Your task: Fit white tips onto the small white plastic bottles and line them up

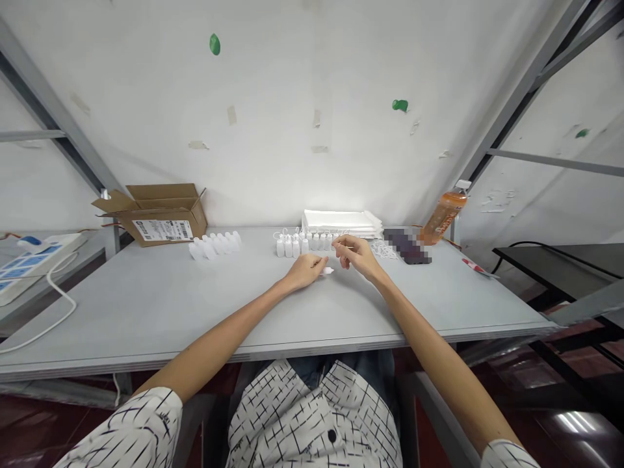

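Near the middle of the grey table, my left hand (306, 271) is closed around a small white bottle (327, 270), whose tip sticks out to the right of the fingers. My right hand (354, 255) is raised just to the right of it, fingers bent and pinched together; what they hold, if anything, is too small to name. Behind my hands stand several small white bottles (288, 247) in rows, some with thin loops at their tops. A heap of white loops (384, 249) lies beyond my right hand.
An open cardboard box (163, 218) stands at the back left, with several translucent white pieces (214, 245) before it. White flat packs (341, 223) lie against the wall. At the right are a dark, pixelated object (409, 247), an orange drink bottle (444, 213) and a red-white packet (475, 266).
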Demonstrator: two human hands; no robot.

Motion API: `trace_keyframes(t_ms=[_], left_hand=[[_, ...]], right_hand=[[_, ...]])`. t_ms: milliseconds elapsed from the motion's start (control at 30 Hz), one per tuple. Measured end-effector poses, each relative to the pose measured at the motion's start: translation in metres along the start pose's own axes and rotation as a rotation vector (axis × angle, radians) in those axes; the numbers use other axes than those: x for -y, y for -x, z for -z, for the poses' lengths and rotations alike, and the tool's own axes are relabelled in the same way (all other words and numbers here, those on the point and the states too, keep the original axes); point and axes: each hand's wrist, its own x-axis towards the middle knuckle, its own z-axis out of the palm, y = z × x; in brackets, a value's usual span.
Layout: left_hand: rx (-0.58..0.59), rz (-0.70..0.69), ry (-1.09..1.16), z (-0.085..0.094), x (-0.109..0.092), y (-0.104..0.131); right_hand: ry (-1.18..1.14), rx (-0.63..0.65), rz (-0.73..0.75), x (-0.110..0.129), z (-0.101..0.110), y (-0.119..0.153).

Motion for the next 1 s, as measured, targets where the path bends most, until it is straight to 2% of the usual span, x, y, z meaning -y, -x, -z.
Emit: trace_keyframes(t_ms=[267,400,600,733,900,1000], left_hand=[[0.008,-0.023,-0.087,-0.0013,-0.0015,0.0011],[0.009,-0.015,-0.076,-0.0015,-0.0005,0.0013],[0.008,0.104,0.172,-0.0006,0.0000,0.0013],[0.042,0.073,0.308,0.0029,-0.0026,0.0021],[-0.113,0.030,0.217,0.0046,-0.0007,0.0011],[-0.143,0.034,0.190,0.0038,0.0022,-0.0009]], right_hand=[[0.013,0.058,0.006,0.0006,-0.0018,0.0008],[0.065,0.046,0.009,-0.0002,0.0003,-0.0007],[0.041,-0.009,-0.003,0.0006,0.0057,-0.0020],[0.006,-0.033,-0.045,0.0018,0.0073,-0.0019],[-0.053,-0.029,-0.060,0.0020,0.0066,-0.0010],[-0.079,-0.019,-0.077,0.0015,0.0050,-0.0008]])
